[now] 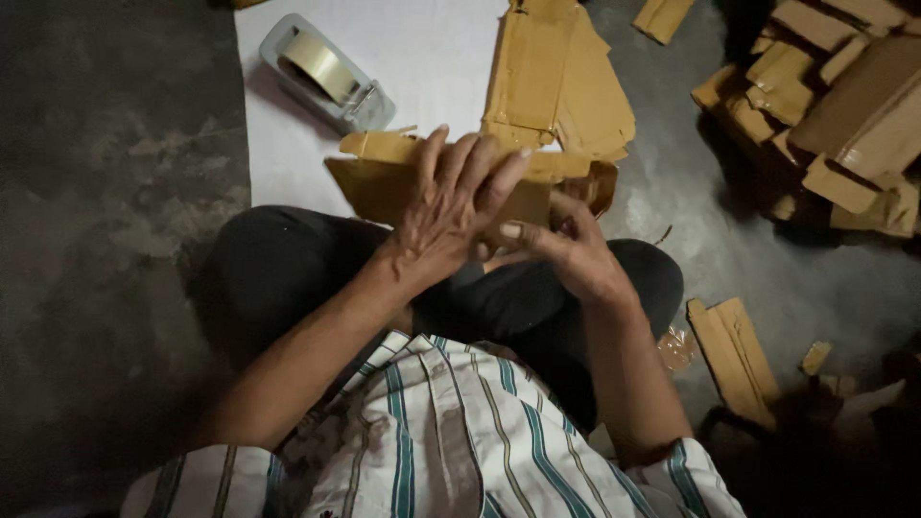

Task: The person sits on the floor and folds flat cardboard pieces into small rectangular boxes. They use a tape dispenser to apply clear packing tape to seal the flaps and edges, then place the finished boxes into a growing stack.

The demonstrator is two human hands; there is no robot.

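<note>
My left hand lay flat over a folded brown cardboard piece, fingers spread and pressing its face — my right hand gripped it from the right end, thumb on top. The piece was plain tan, creased, flaps up along the top edge, held above my lap. Just behind it: flat cardboard stack and a tape dispenser on a white sheet — more cardboard scraps on the floor, far right.

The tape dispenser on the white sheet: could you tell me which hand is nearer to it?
Left. The left hand lies below-right of the tape dispenser; the right hand is farther right.
</note>
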